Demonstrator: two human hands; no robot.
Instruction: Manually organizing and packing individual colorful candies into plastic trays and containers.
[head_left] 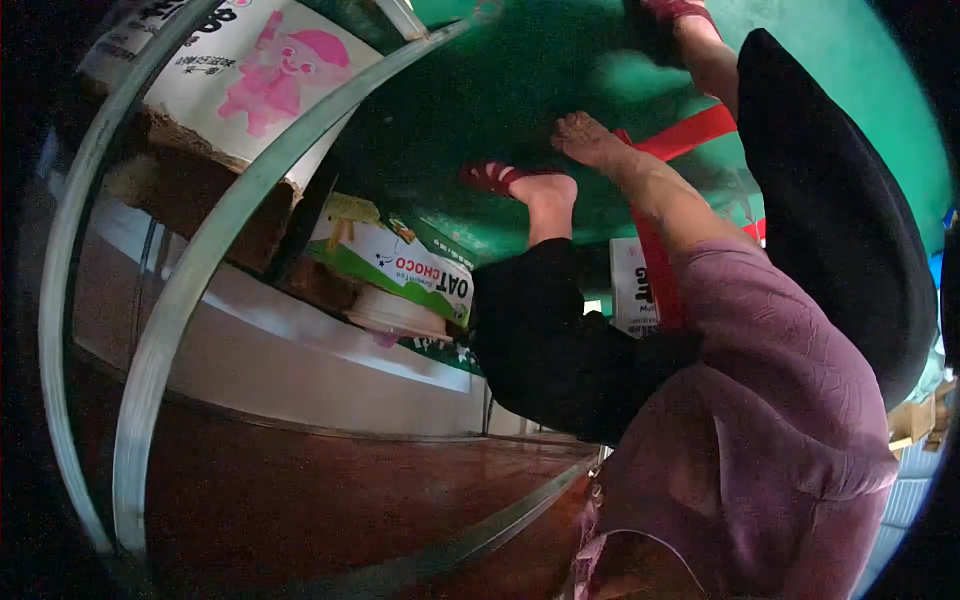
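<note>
The right hand (586,139) reaches out, loosely curled.

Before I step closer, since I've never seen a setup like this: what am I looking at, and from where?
No machine here: a person wears a camera on the head, looking down, and its fisheye lens bends straight edges. One bare hand, apparently the right, comes from a purple sleeve over the green floor, near a red strip. I can't make out anything held. The left hand is out of view. Towards the left are pale bars, a carton with a pink figure and a green-and-white carton.
</note>
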